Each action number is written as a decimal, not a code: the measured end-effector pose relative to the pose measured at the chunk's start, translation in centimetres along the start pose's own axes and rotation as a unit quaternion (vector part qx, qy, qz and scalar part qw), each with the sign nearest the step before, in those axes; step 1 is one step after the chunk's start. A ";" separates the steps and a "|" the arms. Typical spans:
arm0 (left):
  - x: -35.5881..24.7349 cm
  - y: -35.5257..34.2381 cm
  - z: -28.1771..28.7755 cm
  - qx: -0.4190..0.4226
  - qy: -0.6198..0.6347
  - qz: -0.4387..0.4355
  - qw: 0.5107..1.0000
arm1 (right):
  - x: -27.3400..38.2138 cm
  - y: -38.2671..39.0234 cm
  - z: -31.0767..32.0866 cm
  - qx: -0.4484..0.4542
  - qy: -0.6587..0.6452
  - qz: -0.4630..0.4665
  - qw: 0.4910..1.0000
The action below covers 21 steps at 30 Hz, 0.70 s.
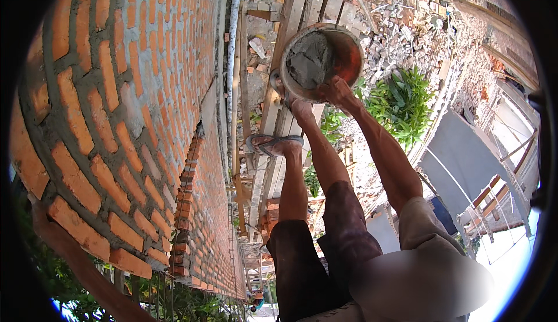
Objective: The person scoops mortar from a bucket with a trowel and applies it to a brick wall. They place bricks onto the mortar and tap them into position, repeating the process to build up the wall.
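Note:
My right hand [338,91] grips the near rim of a round bucket [349,54] holding grey mortar [307,60]. The bucket is over wooden planks [290,20], just beside my right foot [301,110]; my left foot [282,146] rests on the planks in a sandal. At the far left, my left arm reaches up along the brick wall [104,124], and my left hand [39,211] is at the wall's dim edge, its fingers too dark and cut off to make out. Wet grey mortar fills the joints between the orange bricks.
Beside the planks lie a long pale pipe [234,20], broken rubble [395,25] and a leafy plant [398,104]. A grey panel [453,159] with timber pieces is at the right. A small, distant person [257,303] appears at the bottom.

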<state>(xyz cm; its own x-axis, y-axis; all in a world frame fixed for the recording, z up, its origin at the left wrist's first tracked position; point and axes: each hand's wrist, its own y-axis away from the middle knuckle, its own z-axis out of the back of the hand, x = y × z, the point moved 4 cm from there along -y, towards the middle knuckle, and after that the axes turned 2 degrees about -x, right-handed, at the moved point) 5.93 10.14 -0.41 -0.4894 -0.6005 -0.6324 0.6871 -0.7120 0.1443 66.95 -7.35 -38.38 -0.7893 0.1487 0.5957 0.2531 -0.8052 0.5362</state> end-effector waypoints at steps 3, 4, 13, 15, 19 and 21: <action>0.0 0.2 -0.2 -0.001 0.006 -0.002 1.000 | -1.4 1.0 -1.1 0.119 -0.374 -0.379 0.838; 0.0 0.2 0.0 -0.009 -0.002 -0.008 1.000 | -0.6 1.3 -1.0 0.114 -0.473 -0.383 0.785; 1.3 -1.0 1.1 0.002 -0.023 -0.012 1.000 | 4.6 3.9 0.7 0.032 -0.642 -0.394 0.657; 1.8 -1.3 1.5 0.013 -0.031 -0.004 0.999 | 3.7 1.6 1.0 -0.060 -0.563 -0.373 0.735; 2.0 -1.7 1.3 0.051 -0.006 -0.009 0.999 | 3.3 -1.1 1.8 0.048 -0.094 -0.182 0.978; 1.8 -1.6 1.0 0.053 0.014 -0.016 0.998 | 1.6 0.4 3.4 0.090 -0.075 -0.227 0.967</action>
<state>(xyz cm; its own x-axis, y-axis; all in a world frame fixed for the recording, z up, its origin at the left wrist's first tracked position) 3.47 9.83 -1.01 -0.4950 -0.5671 -0.6583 0.6097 -0.7665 0.2018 67.66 -5.44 -35.19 -0.7548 0.5557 0.3486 0.0039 -0.5276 0.8495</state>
